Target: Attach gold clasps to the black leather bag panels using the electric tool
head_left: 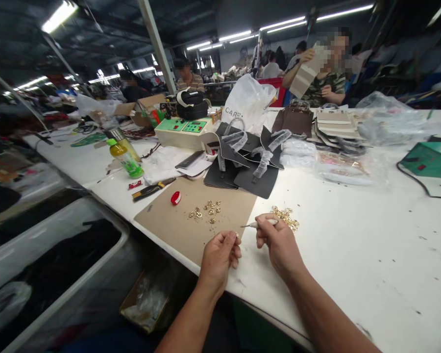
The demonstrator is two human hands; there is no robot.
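My left hand point(219, 255) hovers over the near edge of a brown cardboard sheet point(169, 225), fingers pinched on a tiny gold metal fitting at the fingertips. My right hand point(277, 242) is closed round a small white-handled pointed tool point(259, 224), its tip aimed left toward the left fingers. Several loose gold fittings point(206, 210) lie on the cardboard. A second pile of gold fittings point(287, 216) rests on the white table just beyond my right hand.
A red-and-white small object point(175, 197) and a yellow-black utility knife point(152, 189) lie near the cardboard. Black leather pieces point(248, 171), a green bottle point(127, 157), a control box point(183, 131) and plastic bags point(248, 100) stand further back. Other people work across the table point(371, 245).
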